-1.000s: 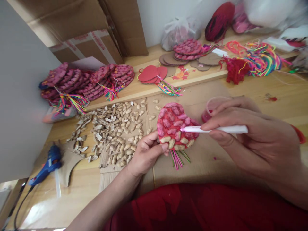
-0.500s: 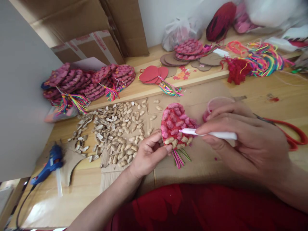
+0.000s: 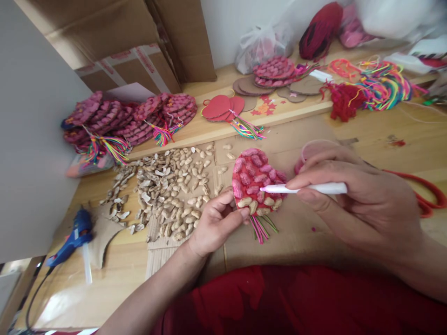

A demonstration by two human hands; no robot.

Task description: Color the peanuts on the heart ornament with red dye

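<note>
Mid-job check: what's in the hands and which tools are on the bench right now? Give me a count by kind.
peanut-shell heart, held in the left hand: 1
white pen-like tool, held in the right hand: 1
pink cup: 1
blue glue gun: 1
red-handled scissors: 1
Total: 5

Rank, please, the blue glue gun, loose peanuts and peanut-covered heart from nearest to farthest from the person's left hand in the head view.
1. Peanut-covered heart: pinched at its lower edge by fingers of the left hand.
2. Loose peanuts: piled just left of it.
3. Blue glue gun: far off to the left.
</note>
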